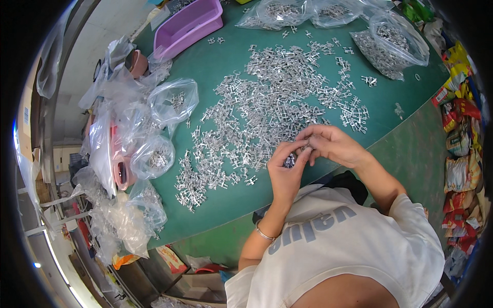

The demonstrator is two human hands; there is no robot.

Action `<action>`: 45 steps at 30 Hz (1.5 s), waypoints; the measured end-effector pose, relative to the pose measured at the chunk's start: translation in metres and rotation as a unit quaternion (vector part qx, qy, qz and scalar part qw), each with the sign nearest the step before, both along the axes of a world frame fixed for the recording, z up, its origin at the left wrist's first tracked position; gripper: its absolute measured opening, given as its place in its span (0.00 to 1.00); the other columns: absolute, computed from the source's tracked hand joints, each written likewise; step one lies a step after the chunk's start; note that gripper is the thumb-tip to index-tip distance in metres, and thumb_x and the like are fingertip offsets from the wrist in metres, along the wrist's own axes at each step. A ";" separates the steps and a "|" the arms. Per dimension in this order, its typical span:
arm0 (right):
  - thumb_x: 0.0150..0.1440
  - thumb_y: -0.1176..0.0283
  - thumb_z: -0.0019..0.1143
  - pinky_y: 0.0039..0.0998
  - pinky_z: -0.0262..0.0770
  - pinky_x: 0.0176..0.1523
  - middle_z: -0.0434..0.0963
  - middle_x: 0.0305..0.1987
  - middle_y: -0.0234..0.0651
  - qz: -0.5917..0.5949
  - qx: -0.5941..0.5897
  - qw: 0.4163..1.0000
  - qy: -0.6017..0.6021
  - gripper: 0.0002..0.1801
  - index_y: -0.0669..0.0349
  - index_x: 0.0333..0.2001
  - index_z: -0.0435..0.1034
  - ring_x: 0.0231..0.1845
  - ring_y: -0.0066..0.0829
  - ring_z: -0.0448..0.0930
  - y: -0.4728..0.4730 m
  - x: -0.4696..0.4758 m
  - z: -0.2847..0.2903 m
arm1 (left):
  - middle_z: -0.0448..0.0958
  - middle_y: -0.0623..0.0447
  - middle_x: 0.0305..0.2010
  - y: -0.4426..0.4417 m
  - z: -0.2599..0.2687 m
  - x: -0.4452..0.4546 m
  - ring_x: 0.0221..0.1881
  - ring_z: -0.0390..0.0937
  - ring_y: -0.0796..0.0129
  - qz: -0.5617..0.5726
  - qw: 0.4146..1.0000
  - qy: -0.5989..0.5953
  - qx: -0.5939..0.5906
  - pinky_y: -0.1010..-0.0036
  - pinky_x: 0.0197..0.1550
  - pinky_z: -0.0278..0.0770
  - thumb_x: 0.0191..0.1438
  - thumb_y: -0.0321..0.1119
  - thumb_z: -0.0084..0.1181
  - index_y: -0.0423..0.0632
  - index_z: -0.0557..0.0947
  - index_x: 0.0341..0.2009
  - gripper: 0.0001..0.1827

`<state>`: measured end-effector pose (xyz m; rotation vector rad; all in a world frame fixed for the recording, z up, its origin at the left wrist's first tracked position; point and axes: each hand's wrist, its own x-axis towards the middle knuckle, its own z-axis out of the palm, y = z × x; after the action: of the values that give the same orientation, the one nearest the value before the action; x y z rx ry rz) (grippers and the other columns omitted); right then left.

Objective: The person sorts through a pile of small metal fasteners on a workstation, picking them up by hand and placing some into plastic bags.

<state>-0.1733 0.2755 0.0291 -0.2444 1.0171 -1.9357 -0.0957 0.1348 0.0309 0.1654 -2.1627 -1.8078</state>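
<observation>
My left hand (287, 169), with a bangle on its wrist, is raised over the near edge of the table. Several small silvery metal parts (289, 161) show in its curled palm. My right hand (333, 146) meets it fingertip to fingertip. A small metal piece (307, 145) is pinched there between both hands, mostly covered by the fingers. Just beyond the hands spreads a wide loose heap of small silvery metal fittings (265, 111), each with hooked or looped ends. A separate cluster of similar fittings (353, 115) lies to the right of the heap.
The green tabletop (223, 211) carries a purple plastic bin (188, 29) at the far left. Clear bags of fittings stand along the left side, including one open bag (154, 158). Another filled bag (385, 50) sits at the far right. Colourful packages (460, 134) line the floor at right.
</observation>
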 end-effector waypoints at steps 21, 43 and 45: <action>0.46 0.75 0.58 0.29 0.66 0.29 0.72 0.26 0.35 -0.183 0.380 0.739 0.525 0.06 0.63 0.31 0.74 0.26 0.29 0.73 0.033 -0.053 -0.022 | 0.71 0.59 0.25 -0.003 -0.014 0.006 0.18 0.57 0.86 -0.002 0.958 -0.183 0.220 0.88 0.18 0.50 0.53 0.28 0.53 0.42 0.76 0.44 0.12; 0.54 0.78 0.50 0.18 0.64 0.24 0.78 0.34 0.32 -0.213 0.272 0.905 0.247 0.07 0.66 0.35 0.74 0.22 0.15 0.69 0.042 -0.045 -0.010 | 0.71 0.58 0.26 -0.002 -0.013 0.007 0.17 0.57 0.85 -0.012 0.944 -0.211 0.254 0.88 0.17 0.50 0.54 0.28 0.51 0.39 0.76 0.44 0.12; 0.54 0.78 0.49 0.22 0.68 0.29 0.78 0.35 0.30 -0.233 0.300 0.868 0.319 0.07 0.67 0.36 0.73 0.27 0.18 0.73 0.043 -0.048 -0.015 | 0.70 0.58 0.26 -0.002 -0.014 0.007 0.17 0.57 0.85 -0.010 0.943 -0.211 0.257 0.87 0.17 0.49 0.54 0.28 0.51 0.39 0.76 0.44 0.12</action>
<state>-0.2211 0.3182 0.0145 -0.3062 2.2373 -1.8557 -0.0883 0.1325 0.0173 0.7081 -1.8744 -2.4994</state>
